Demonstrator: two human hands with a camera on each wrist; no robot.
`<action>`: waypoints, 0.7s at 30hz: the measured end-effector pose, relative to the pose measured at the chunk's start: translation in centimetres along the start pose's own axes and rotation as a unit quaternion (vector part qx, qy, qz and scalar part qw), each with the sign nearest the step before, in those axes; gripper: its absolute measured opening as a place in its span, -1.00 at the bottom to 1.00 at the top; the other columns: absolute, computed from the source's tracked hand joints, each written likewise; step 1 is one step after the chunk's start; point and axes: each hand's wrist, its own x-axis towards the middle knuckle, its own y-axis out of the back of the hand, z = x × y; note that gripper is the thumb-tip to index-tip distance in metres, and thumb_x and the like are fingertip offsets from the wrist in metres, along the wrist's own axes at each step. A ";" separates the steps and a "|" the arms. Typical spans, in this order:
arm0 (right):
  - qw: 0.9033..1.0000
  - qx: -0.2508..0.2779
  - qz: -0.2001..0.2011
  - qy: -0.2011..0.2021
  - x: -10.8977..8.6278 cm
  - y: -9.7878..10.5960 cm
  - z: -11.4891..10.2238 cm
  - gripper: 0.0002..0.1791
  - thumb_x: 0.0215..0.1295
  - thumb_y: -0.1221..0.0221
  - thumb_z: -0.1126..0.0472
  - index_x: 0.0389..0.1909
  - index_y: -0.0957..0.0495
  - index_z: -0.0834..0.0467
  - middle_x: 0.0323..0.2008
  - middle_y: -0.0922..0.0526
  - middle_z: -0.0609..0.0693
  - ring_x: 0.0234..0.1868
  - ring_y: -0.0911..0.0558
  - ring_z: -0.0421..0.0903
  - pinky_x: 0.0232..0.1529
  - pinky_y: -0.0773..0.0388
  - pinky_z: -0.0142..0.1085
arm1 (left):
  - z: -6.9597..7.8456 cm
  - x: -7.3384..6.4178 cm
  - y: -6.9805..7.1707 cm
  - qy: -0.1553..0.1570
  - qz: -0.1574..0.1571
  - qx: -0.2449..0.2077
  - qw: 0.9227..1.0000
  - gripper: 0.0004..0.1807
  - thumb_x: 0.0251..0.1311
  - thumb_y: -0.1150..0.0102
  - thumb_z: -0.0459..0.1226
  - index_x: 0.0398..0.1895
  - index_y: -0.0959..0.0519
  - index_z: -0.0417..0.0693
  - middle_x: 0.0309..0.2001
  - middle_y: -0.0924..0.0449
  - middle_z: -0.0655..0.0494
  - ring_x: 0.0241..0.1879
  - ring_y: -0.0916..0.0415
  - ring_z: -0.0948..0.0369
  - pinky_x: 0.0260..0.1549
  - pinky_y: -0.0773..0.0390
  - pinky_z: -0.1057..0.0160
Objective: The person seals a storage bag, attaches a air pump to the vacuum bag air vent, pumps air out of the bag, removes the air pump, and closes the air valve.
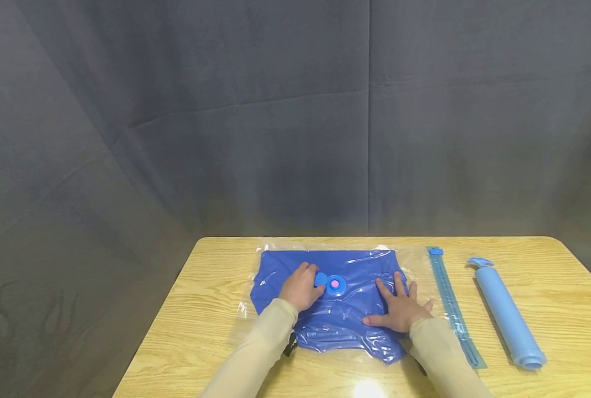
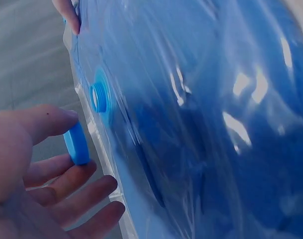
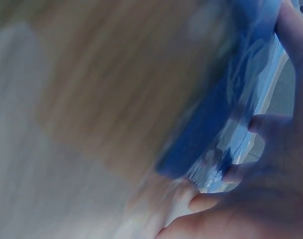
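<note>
A clear vacuum storage bag [image 1: 415, 265] with dark blue cloth [image 1: 325, 326] inside lies flat on the table. Near its middle is a round blue valve [image 1: 344, 286] with a pink centre; the left wrist view shows the valve [image 2: 99, 97] uncovered, with a threaded rim. My left hand [image 1: 299, 288] pinches the round blue valve cap [image 2: 76, 143] between thumb and fingers, just left of the valve and apart from it. Fingers spread, my right hand [image 1: 400, 309] rests on the right part of the bag; the right wrist view has this hand [image 3: 255, 184] against the plastic.
Along the bag's right edge runs a teal zip strip [image 1: 452, 304] with a blue slider [image 1: 436, 251] at its far end. Right of it lies a light blue hand pump [image 1: 509, 315]. The wooden table [image 1: 186, 326] ends at a grey curtain [image 1: 275, 138].
</note>
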 end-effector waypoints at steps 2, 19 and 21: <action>1.000 0.001 0.001 0.000 0.1 -0.1 0.0 0.28 -0.15 -0.18 -0.57 0.49 -0.02 0.11 0.47 0.28 0.44 0.38 0.21 0.63 0.07 0.18 0.66 | 0.2 0.1 -0.2 0.004 -0.004 -0.002 1.000 -0.59 0.14 -0.29 -0.17 0.01 -0.55 -0.19 -0.12 -0.54 -0.03 -0.16 -0.55 0.08 -0.09 -0.60 0.07; 1.000 0.003 0.001 0.000 0.2 -0.2 0.0 0.27 -0.14 -0.18 -0.57 0.49 -0.04 0.11 0.47 0.27 0.44 0.38 0.20 0.63 0.08 0.19 0.65 | 1.2 0.9 -1.5 -0.002 -0.010 0.017 1.000 -0.62 0.13 -0.31 -0.18 0.02 -0.58 -0.08 -0.19 -0.52 0.02 -0.22 -0.54 0.12 -0.20 -0.61 0.12; 1.000 0.003 0.001 -0.002 0.3 -0.2 0.1 0.27 -0.14 -0.18 -0.57 0.49 -0.03 0.10 0.48 0.27 0.44 0.38 0.21 0.62 0.08 0.19 0.65 | 1.3 0.9 -1.6 -0.004 -0.010 0.020 1.000 -0.62 0.14 -0.30 -0.19 0.02 -0.58 -0.08 -0.18 -0.52 0.01 -0.21 -0.55 0.12 -0.20 -0.61 0.13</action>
